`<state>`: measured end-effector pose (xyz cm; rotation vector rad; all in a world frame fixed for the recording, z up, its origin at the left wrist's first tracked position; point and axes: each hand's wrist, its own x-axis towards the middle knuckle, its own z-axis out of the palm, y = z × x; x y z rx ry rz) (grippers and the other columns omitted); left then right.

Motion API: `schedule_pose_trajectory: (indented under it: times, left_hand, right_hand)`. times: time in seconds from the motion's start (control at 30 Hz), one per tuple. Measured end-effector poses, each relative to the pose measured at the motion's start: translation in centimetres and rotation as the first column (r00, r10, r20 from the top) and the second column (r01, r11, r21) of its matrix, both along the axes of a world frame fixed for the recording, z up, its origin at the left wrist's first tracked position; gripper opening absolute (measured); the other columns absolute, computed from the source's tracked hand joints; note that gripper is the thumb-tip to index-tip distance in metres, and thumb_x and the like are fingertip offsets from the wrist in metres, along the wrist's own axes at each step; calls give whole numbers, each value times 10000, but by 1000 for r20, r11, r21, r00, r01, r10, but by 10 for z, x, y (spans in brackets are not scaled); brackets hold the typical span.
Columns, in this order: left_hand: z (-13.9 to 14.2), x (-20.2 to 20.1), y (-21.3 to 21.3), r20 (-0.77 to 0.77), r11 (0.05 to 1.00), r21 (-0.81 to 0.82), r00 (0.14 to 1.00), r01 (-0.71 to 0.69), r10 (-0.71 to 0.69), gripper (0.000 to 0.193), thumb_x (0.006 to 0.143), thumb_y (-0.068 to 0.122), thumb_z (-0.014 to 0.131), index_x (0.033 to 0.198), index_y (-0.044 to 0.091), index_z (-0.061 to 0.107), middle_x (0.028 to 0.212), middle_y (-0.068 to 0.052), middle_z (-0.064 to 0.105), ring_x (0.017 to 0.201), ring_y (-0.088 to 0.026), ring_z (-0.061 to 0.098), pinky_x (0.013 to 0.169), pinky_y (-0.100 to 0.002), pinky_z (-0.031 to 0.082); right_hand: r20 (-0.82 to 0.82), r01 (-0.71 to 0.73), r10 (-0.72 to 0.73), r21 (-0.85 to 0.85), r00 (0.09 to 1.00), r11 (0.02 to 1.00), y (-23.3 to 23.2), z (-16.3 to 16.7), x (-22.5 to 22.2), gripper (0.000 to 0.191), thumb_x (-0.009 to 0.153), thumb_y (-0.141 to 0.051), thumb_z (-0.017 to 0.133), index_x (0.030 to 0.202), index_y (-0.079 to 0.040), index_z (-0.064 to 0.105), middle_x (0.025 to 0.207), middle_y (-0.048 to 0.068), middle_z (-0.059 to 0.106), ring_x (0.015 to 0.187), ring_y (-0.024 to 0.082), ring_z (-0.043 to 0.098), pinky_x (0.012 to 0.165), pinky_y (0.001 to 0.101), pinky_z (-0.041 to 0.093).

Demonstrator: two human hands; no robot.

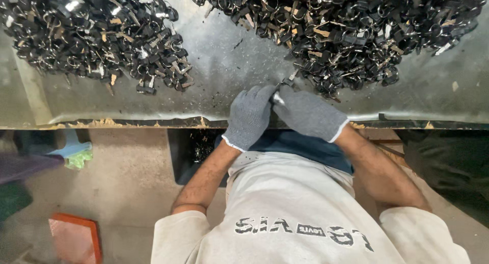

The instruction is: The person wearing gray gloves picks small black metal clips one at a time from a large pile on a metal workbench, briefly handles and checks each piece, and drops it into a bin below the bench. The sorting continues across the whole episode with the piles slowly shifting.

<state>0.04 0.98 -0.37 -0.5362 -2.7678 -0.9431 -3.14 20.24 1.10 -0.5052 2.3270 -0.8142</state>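
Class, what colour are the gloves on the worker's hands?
Grey knit with white cuffs, on both the left glove and right glove; head view.

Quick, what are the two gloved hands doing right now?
Left hand: closed, pinching a small metal piece together with the other hand.
Right hand: closed on the same small piece.

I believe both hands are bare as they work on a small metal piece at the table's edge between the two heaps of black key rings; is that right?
Not quite: the head view shows the left hand and right hand in grey knit gloves, not bare. The rest holds: they work a small metal piece at the table edge, between the left heap and right heap.
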Motion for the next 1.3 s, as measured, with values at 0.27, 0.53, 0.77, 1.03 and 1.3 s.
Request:
schedule_pose_trajectory:
  times: [0.27, 0.53, 0.77, 1.03, 1.3]
  left_hand:
    - [10, 8, 3, -20, 979, -192, 997, -75, 73, 205, 871, 116, 694, 1075, 109, 671, 917, -96, 649, 774, -319, 644, 700, -456, 510]
    - [19, 8, 8, -66, 968, -191, 986, -163, 153, 203, 846, 130, 691, 1032, 95, 618, 996, -145, 651, 907, -346, 632, 807, -487, 467]
    - [3, 10, 2, 68, 1000, -11, 998, -3, 4, 415, 829, 32, 644, 1242, 69, 630, 1000, -126, 665, 959, -329, 646, 876, -465, 484]
    - [18, 6, 7, 235, 995, -20, 967, -94, 96, 473, 866, 90, 676, 1327, 14, 597, 1012, -174, 704, 895, -360, 670, 811, -479, 510]
    - [36, -20, 1, 64, 996, 56, 996, -70, 66, 408, 886, 178, 724, 1262, 63, 616, 1072, -160, 716, 979, -371, 673, 868, -491, 502]
  right_hand:
    - [-528, 116, -49, 95, 848, 989, -9, 16, 29, 650, 967, -268, 636, 1469, 76, 409, 1276, 348, 608, 1141, 436, 642, 865, 483, 591]
    - [-494, 44, 170, 393, 853, 918, -1, 2, 38, 237, 1016, -299, 605, 1086, -72, 606, 916, 138, 677, 709, 268, 732, 559, 390, 595]
    - [-555, 83, 138, 355, 821, 931, -16, -4, 46, 153, 983, -155, 589, 1084, -41, 608, 846, 132, 679, 596, 240, 714, 455, 364, 566]
    - [-247, -18, -23, -164, 969, 986, 0, 11, 3, 370, 974, -226, 608, 1208, 46, 518, 1039, 324, 673, 828, 477, 710, 714, 547, 574]
    - [-333, 13, -7, 14, 943, 1000, -9, 16, 40, 561, 932, -242, 640, 1351, 98, 487, 912, 289, 697, 650, 437, 702, 542, 513, 573]
